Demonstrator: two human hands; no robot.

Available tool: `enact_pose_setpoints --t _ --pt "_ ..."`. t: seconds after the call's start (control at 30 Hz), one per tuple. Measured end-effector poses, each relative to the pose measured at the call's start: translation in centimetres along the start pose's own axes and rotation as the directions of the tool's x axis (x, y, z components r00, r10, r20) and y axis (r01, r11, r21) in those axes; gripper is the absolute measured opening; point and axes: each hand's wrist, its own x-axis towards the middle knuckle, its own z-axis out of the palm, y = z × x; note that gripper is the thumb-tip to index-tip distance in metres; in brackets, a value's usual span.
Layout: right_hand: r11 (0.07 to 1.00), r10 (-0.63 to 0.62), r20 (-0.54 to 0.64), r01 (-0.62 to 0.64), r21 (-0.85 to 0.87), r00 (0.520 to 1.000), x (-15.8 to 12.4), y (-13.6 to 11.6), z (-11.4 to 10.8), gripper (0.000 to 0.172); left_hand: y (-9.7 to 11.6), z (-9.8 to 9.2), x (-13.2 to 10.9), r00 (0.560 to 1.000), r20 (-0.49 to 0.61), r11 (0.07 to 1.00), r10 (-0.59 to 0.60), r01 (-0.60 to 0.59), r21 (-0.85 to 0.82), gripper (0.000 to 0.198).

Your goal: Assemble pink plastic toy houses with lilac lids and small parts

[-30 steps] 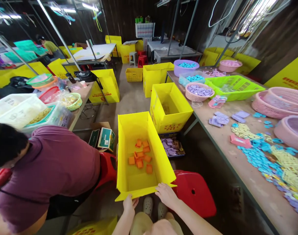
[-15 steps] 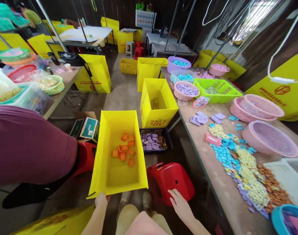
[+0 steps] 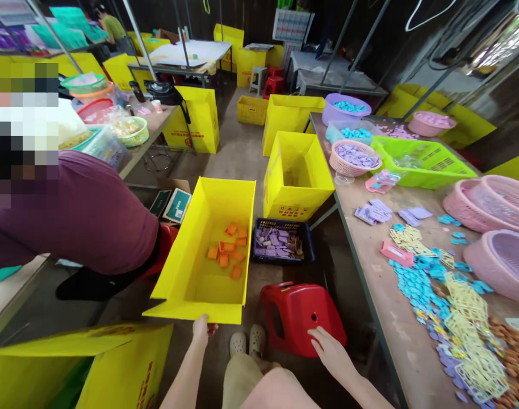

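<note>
My left hand (image 3: 201, 330) grips the near edge of a long yellow box (image 3: 187, 267) on the floor; several orange pieces (image 3: 227, 254) lie in it. My right hand (image 3: 331, 352) rests with fingers stretched on the near edge of a tipped red stool (image 3: 300, 312). My feet in pale clogs (image 3: 246, 343) stand between box and stool.
A person in a maroon shirt (image 3: 80, 216) bends over at the left. A dark crate of purple pieces (image 3: 280, 244) and another yellow box (image 3: 297, 176) stand beyond. The table (image 3: 370, 267) at right carries blue, yellow and purple pieces and pink baskets (image 3: 498, 261). A yellow carton (image 3: 114, 369) is near left.
My right hand left the yellow box's edge and moved right onto the red stool. The left hand kept hold of the box, whose near end swung left.
</note>
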Motion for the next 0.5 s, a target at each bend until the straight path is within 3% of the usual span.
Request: enact_pose_setpoints --t 0.13,0.23,0.33,0.5 --pt "0.992 -0.117 0.075 0.120 -0.037 0.990 1.9 -4.1 -0.9 0.041 -1.9 -6.2 -0.7 0.999 0.035 1.000 0.014 -0.014 -0.003 0.020" --pt "0.975 -0.205 0.111 0.213 -0.065 0.972 3.6 -7.2 -1.3 0.042 -3.5 -9.5 -1.1 0.999 0.032 1.000 0.019 -0.018 -0.012 0.020" --pt "0.955 -0.267 0.137 0.281 -0.092 0.954 4.8 -9.8 -1.5 0.042 -5.3 -10.6 -1.4 1.000 0.018 1.000 -0.005 0.005 0.004 0.021" --pt "0.933 -0.313 0.181 0.337 -0.124 0.932 5.4 -12.4 -1.8 0.041 -8.6 -9.6 -2.8 0.996 -0.092 1.000 -0.010 0.011 0.011 0.018"
